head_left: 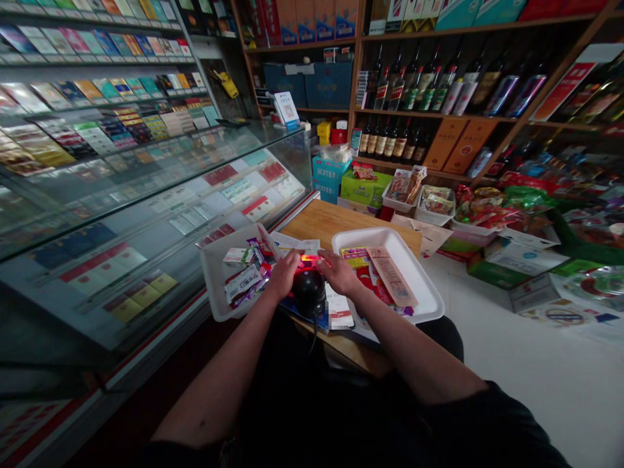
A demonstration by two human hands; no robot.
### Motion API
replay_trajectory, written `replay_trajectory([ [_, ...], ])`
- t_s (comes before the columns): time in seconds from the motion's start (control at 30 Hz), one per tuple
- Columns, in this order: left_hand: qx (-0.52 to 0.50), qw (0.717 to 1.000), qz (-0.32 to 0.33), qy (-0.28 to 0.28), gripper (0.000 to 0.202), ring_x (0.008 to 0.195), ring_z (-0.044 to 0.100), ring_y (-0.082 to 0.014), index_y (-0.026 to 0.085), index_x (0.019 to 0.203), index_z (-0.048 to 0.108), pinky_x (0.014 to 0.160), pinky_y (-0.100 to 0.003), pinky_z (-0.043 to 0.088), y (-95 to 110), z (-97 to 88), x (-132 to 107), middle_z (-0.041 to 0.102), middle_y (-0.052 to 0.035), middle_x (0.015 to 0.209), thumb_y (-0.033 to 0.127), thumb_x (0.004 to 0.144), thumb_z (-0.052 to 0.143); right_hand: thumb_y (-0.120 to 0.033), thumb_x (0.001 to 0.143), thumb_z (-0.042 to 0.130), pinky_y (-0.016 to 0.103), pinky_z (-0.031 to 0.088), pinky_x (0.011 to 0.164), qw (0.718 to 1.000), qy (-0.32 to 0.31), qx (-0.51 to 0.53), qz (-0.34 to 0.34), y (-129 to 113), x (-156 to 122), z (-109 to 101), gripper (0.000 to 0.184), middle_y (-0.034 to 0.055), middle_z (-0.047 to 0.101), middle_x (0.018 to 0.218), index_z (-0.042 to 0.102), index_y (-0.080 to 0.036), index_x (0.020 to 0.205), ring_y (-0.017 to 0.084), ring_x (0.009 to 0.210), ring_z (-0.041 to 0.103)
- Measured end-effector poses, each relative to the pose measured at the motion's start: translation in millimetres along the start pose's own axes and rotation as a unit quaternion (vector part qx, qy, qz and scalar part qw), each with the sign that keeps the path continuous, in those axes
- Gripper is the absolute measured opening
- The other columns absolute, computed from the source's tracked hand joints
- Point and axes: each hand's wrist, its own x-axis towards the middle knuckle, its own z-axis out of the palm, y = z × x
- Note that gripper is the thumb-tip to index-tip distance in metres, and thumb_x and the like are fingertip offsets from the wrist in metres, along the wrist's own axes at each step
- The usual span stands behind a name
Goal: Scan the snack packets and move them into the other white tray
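Note:
A black barcode scanner (309,292) stands on a wooden table (331,221) and glows red at its top. My left hand (283,273) and my right hand (338,272) meet just above it, pinching a small packet (310,259) lit red by the scanner. Left of the scanner sits a white tray (214,273) with several snack packets. To its right, a second white tray (419,286) holds a long pink packet (392,276) and other packets.
A glass display counter (146,214) of cigarette packs runs along the left. Wooden shelves of bottles (414,91) stand behind. Boxes and trays of snacks (439,201) crowd the floor at right, beside bare white floor (536,364).

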Motion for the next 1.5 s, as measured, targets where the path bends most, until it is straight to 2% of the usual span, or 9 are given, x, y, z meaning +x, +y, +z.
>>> replay_trajectory([
  [0.1,-0.015,1.000,0.007,-0.019,0.058,0.141,0.051,-0.0251,0.019,0.131,0.065,0.123,-0.047,0.033,0,0.0,-2,0.064,-0.0114,0.141,0.049,0.105,0.024,-0.036,0.102,0.050,0.035,0.046,0.111,0.999,0.014,0.001,0.040,-2,4,2,0.041,0.0105,0.068,0.137,0.068,-0.019,0.134,0.024,0.129,0.062],
  [0.2,-0.011,1.000,0.002,-0.015,0.057,0.144,0.048,-0.0260,0.019,0.131,0.066,0.124,-0.050,0.030,0,1.4,-5,0.065,-0.0116,0.140,0.048,0.105,0.023,-0.028,0.098,0.054,0.031,0.051,0.100,0.996,0.049,-0.008,0.077,-2,11,4,0.031,0.0074,0.076,0.120,0.076,-0.021,0.119,0.022,0.113,0.071],
  [0.43,-0.025,0.998,-0.052,0.009,0.059,0.149,0.042,-0.0279,0.016,0.133,0.065,0.127,-0.050,0.025,-6,2.9,-4,0.056,-0.0148,0.151,0.051,0.104,0.027,-0.022,0.082,0.069,0.026,0.053,0.081,0.977,0.123,-0.037,0.172,-2,31,15,0.014,0.0036,0.081,0.091,0.081,-0.022,0.089,0.020,0.086,0.074],
  [0.6,-0.040,0.999,-0.025,0.012,0.058,0.145,0.046,-0.0283,0.019,0.124,0.070,0.124,-0.048,0.031,-3,-0.7,-6,0.063,-0.0128,0.143,0.052,0.104,0.026,-0.022,0.076,0.074,0.025,0.052,0.080,0.966,0.139,-0.002,0.216,-5,35,19,0.017,0.0027,0.080,0.090,0.080,-0.020,0.092,0.017,0.083,0.072],
  [0.77,-0.054,0.998,-0.011,0.043,0.053,0.132,0.058,-0.0254,0.020,0.122,0.069,0.119,-0.042,0.039,-1,-2.7,-8,0.070,-0.0093,0.130,0.054,0.103,0.033,-0.023,0.075,0.076,0.025,0.053,0.081,0.965,0.118,0.045,0.232,-4,41,17,0.021,0.0031,0.080,0.092,0.080,-0.019,0.096,0.016,0.083,0.073],
  [0.97,-0.051,0.996,-0.053,0.058,0.052,0.131,0.059,-0.0280,0.021,0.121,0.071,0.113,-0.043,0.045,-6,-7.4,-11,0.068,-0.0093,0.136,0.055,0.101,0.038,-0.022,0.074,0.075,0.027,0.055,0.081,0.970,0.091,0.039,0.222,0,49,20,0.021,0.0030,0.080,0.092,0.081,-0.021,0.095,0.018,0.084,0.074],
  [1.17,-0.047,0.996,-0.056,0.055,0.052,0.122,0.065,-0.0275,0.022,0.115,0.074,0.109,-0.041,0.047,-4,-12.9,-13,0.074,-0.0067,0.123,0.057,0.100,0.039,-0.022,0.074,0.075,0.026,0.055,0.082,0.975,0.080,0.032,0.203,-2,53,26,0.021,0.0020,0.080,0.091,0.080,-0.021,0.094,0.017,0.084,0.073],
  [1.37,-0.050,0.995,-0.050,0.065,0.050,0.120,0.066,-0.0280,0.021,0.111,0.075,0.109,-0.041,0.047,-8,-9.6,-13,0.075,-0.0071,0.121,0.057,0.099,0.042,-0.023,0.073,0.076,0.025,0.055,0.079,0.978,0.062,0.030,0.199,7,52,28,0.020,0.0017,0.079,0.090,0.079,-0.021,0.093,0.016,0.081,0.072],
  [1.5,-0.048,0.992,-0.085,0.076,0.050,0.112,0.069,-0.0296,0.019,0.112,0.074,0.102,-0.042,0.052,-12,-6.9,-12,0.075,-0.0097,0.120,0.057,0.097,0.046,-0.026,0.075,0.077,0.027,0.054,0.079,0.976,0.056,0.024,0.211,11,51,28,0.020,0.0017,0.079,0.088,0.080,-0.021,0.094,0.016,0.080,0.071],
])
